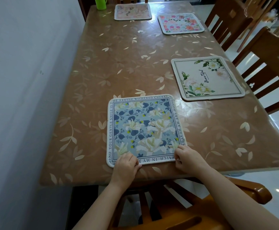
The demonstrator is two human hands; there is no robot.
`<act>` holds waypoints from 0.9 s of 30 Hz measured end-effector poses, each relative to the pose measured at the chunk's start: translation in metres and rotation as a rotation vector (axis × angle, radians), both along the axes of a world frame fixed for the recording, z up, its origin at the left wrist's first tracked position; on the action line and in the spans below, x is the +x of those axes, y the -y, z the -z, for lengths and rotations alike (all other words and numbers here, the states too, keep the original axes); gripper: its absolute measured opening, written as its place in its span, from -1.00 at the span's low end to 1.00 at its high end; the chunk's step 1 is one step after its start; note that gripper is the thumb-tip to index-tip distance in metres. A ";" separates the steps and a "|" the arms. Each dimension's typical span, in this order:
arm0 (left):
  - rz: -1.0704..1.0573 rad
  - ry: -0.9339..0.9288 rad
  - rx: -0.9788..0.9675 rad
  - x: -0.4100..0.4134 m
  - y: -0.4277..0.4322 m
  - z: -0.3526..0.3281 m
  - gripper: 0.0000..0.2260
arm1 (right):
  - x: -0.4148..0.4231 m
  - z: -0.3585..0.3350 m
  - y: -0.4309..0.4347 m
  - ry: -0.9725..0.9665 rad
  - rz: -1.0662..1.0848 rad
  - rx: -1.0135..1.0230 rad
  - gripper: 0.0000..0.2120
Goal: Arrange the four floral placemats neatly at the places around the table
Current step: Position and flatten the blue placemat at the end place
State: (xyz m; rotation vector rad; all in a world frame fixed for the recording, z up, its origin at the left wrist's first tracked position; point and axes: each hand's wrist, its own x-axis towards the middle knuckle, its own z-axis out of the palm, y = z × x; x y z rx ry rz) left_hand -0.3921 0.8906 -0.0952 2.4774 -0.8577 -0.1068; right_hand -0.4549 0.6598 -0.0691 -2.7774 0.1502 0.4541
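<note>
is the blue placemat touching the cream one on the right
Apart. The head view shows a strip of brown tablecloth between the blue placemat and the cream placemat at their nearest corners.

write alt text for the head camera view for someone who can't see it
A left hand and right hand grip the near corners of a blue placemat on a brown leaf-patterned table. A cream placemat, a pink placemat and a peach placemat lie at other places, by wooden chairs.

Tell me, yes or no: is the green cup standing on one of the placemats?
No, the green cup stands on the bare tablecloth, just left of the far pink placemat.
</note>
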 end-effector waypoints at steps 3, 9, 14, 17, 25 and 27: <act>0.007 0.006 0.007 0.000 0.000 0.000 -0.78 | 0.000 0.000 -0.001 -0.023 -0.012 0.002 -0.89; 0.029 0.008 0.014 0.002 -0.001 -0.001 -0.77 | -0.001 -0.001 -0.001 -0.023 -0.004 0.020 -0.91; 0.037 0.008 0.014 0.002 -0.001 -0.001 -0.75 | -0.002 -0.001 -0.001 -0.026 -0.017 0.015 -0.95; 0.034 0.009 0.008 0.002 -0.002 0.000 -0.75 | -0.003 0.000 -0.001 -0.022 -0.030 0.007 -0.97; 0.037 0.006 -0.012 0.002 -0.003 0.003 -0.77 | -0.002 0.004 0.001 -0.004 -0.060 -0.025 -0.97; 0.040 0.014 -0.015 0.002 -0.003 0.003 -0.77 | -0.002 0.006 0.001 0.002 -0.055 -0.015 -0.96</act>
